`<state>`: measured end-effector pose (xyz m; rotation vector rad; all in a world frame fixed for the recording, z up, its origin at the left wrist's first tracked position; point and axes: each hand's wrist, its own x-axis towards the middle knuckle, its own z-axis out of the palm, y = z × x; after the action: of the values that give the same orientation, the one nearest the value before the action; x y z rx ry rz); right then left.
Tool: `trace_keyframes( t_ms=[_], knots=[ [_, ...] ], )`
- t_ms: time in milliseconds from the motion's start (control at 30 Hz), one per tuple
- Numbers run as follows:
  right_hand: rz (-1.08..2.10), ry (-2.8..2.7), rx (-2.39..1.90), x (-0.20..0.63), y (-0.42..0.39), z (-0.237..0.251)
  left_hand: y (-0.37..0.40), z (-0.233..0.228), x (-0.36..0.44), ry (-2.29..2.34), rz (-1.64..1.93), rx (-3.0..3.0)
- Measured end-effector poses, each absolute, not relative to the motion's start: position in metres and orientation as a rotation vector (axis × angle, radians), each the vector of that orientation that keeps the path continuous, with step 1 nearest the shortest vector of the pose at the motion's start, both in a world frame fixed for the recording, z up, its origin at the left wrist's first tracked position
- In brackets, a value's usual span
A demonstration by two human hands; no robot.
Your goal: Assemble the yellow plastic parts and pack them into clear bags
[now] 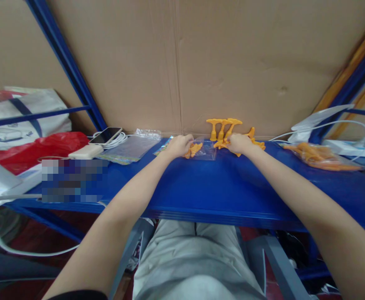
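My left hand [181, 146] is closed, its fingers around an orange plastic piece [196, 149] whose end shows beside them. Under and beside that piece lies a clear plastic bag [209, 154] with a colourful printed end to the left of my hand. To the right, my right hand [239, 143] has its fingers curled on orange plastic pieces [221, 144] in a small pile; its fingertips are partly hidden. Just behind, several T-shaped orange pieces [221, 125] stand upright against the cardboard. More loose orange pieces [259, 144] lie right of my right hand.
A clear bag of orange pieces [319, 156] lies at the right of the blue shelf [207, 183]. At left are a flat clear bag [130, 146], a phone [105, 136] on a coiled white cable, a white power bank [86, 152] and red plastic [45, 150]. Cardboard [232, 62] walls the back.
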<state>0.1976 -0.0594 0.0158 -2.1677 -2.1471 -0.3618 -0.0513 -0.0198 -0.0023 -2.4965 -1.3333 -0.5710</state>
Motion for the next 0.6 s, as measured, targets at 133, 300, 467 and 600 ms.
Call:
trace_keyframes(
  t_ms=[133,300,467,600],
  knots=[
    [-0.470,-2.335,-2.094,0.214,-0.066,0.001,-0.020,-0.003,-0.051,-1.364,-0.564,-2.507],
    [-0.581,-2.411,-1.967,0.214,-0.068,-0.006,-0.020,-0.003,-0.052,-1.354,-0.578,-2.526],
    [-0.617,-2.310,-1.951,0.210,-0.073,-0.003,-0.019,-0.002,-0.052,-1.330,-0.579,-2.529],
    [-0.593,-2.167,-1.891,0.214,-0.073,0.000,-0.020,-0.003,-0.051,-1.352,-0.600,-2.524]
  ],
)
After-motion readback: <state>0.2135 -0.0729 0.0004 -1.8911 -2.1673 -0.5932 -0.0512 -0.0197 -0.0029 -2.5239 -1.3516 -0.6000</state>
